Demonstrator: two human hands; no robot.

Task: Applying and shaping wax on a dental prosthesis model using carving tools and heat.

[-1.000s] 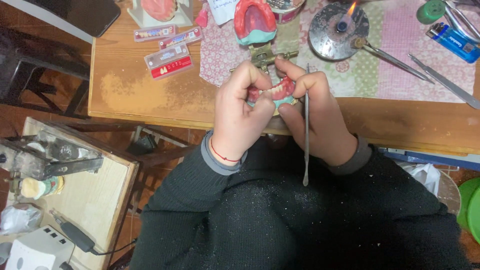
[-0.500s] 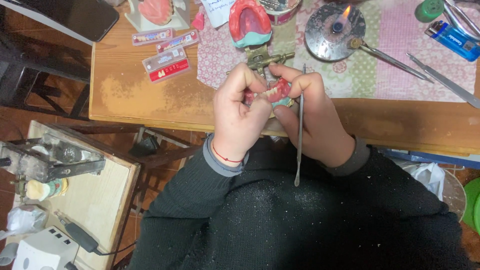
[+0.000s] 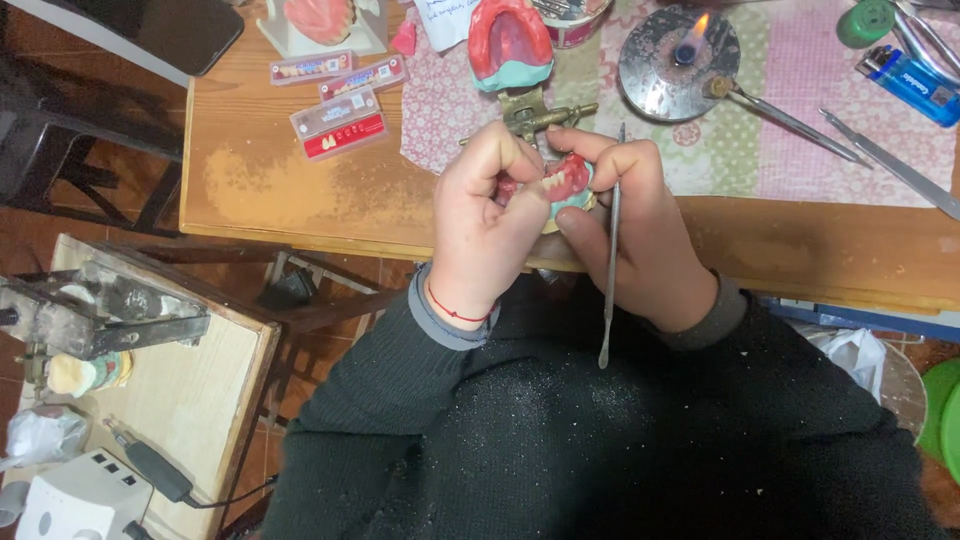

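A glossy pink wax denture (image 3: 568, 182) with a row of pale teeth, set on a teal base, sits pinched between both hands at the wooden worktop (image 3: 300, 190) edge. The left hand (image 3: 490, 225) hides its near half. The right hand (image 3: 640, 235) also grips a slim metal carver (image 3: 610, 250). Beyond the hands burns a small round metal lamp (image 3: 678, 62).

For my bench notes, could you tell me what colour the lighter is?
Blue, with a silver metal top; the lighter shows clearly in the head view, at the table's far right.
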